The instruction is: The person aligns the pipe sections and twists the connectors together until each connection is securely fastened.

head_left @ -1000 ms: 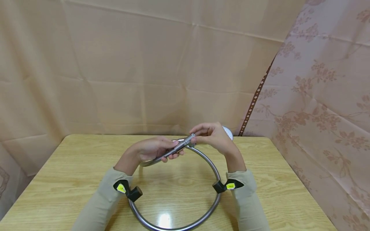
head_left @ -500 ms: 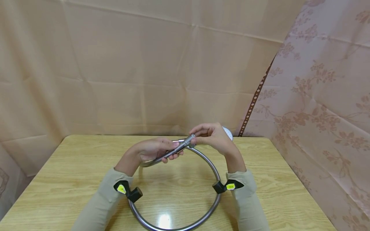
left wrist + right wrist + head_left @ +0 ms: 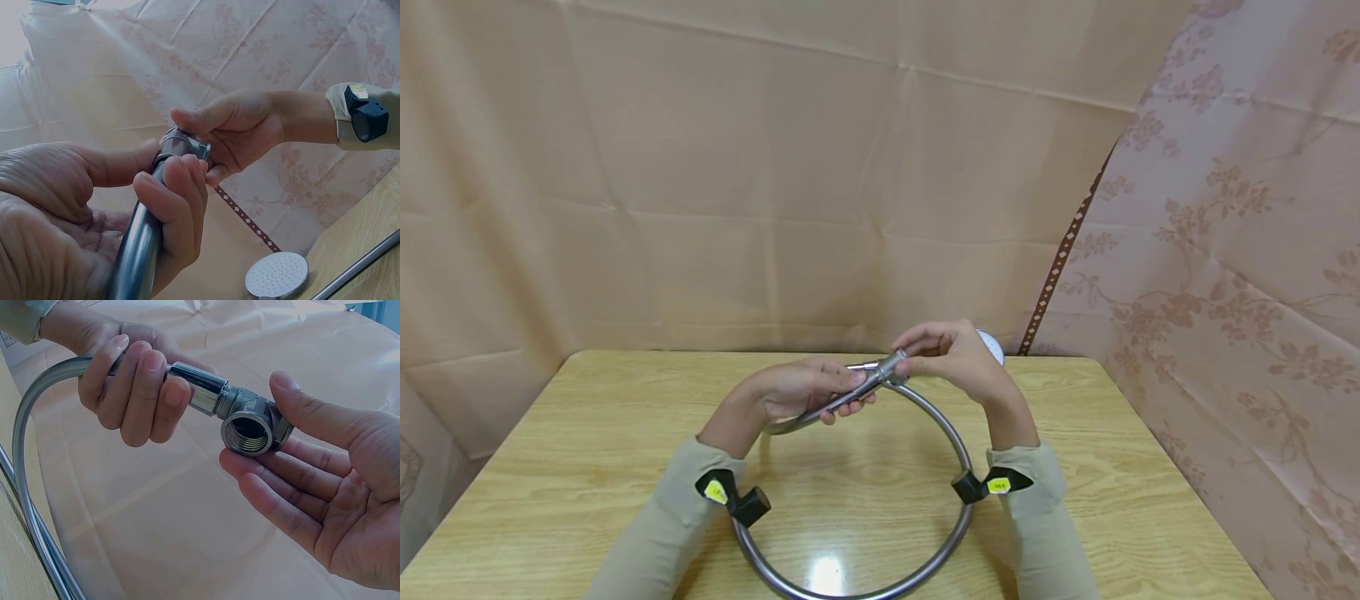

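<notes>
My left hand (image 3: 805, 390) grips the end of a silvery shower hose (image 3: 946, 421), its fingers curled round it just behind the chrome connector nut (image 3: 200, 387). On that nut sits a metal tee fitting (image 3: 247, 432), its threaded side opening facing the right wrist camera. The thumb and fingertips of my right hand (image 3: 961, 360) pinch the far end of the tee. Both hands hold the joined parts over the back of the table. From my left hand the hose bends down and lies in a wide loop between my forearms.
Behind my right hand, a round white-faced shower head (image 3: 277, 275) lies at the table's back edge, mostly hidden in the head view. The wooden table (image 3: 587, 467) ends at a beige cloth (image 3: 737, 208), with a floral cloth (image 3: 1247, 292) on the right.
My left thumb has shifted down slightly beside the connector nut. My right hand still pinches the tee fitting, and the hose loop stays where it was.
</notes>
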Available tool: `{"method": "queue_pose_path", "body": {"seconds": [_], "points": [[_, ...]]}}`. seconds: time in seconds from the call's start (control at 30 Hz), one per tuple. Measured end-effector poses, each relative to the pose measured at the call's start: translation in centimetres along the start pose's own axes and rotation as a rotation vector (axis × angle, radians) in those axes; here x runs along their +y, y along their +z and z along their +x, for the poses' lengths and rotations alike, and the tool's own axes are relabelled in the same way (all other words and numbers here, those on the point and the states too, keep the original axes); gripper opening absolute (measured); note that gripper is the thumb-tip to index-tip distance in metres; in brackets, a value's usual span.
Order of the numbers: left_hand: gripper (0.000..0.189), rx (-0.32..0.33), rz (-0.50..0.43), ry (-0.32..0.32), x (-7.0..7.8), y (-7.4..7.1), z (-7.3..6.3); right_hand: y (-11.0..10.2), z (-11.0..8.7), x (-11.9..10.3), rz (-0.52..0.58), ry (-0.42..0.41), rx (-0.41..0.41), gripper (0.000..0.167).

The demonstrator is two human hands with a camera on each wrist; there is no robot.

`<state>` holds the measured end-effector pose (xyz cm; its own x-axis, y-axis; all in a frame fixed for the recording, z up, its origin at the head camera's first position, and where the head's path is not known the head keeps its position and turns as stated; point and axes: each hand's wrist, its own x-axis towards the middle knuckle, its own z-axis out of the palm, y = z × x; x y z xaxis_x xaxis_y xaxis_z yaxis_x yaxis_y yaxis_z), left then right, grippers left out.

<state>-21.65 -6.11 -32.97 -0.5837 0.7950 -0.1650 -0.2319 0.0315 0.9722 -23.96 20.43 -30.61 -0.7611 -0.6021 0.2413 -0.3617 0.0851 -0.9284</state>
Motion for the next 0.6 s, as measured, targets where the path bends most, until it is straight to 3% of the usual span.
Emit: {"method": "queue_pose_path", "body": {"seconds": [0.4,0.6], "points": [[0.019,0.004,0.009,0.007,-0.06,-0.02,0.03,0.1,0.06,0.08,0.005,-0.012,-0.003,0.029],[0.035,0.026,-0.008,-0.01,0.13,0.02,-0.07,0.05,0.06,0.14,0.005,-0.002,0.003,0.029]]}}
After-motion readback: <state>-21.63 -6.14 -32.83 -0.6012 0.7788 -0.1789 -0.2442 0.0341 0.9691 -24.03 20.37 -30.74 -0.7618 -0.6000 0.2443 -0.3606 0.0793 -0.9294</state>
